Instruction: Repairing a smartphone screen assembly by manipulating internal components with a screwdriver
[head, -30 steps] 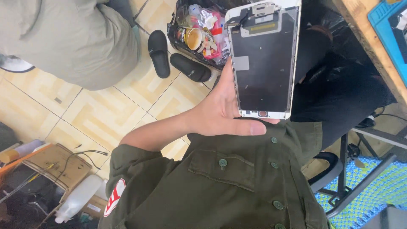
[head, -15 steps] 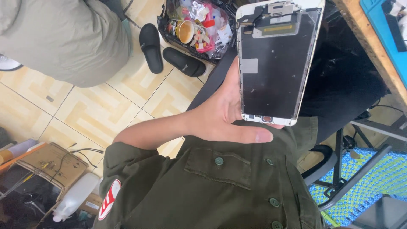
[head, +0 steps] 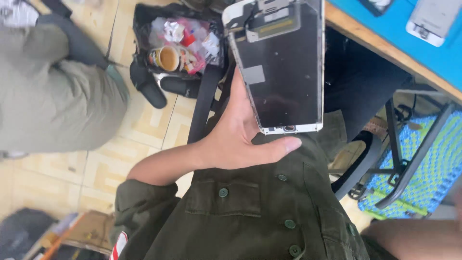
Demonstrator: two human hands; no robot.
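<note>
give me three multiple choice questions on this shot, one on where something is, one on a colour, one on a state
1. Where is the paper cup?
A. in the black bag of rubbish on the floor
B. on the blue bench top
C. in the left hand

2. What colour is the bench top at upper right?
A. red
B. blue
C. white

3. How is the phone screen held?
A. lying flat on the floor
B. clamped between two hands
C. resting against the open left hand, back side up

Answers:
1. A, the cup sits among wrappers in the bag beside the sandals.
2. B, the surface above the wooden edge is bright blue.
3. C, the palm and thumb support it, and its dark back with metal shield and flex cable faces the camera; the right hand is out of view.
</note>
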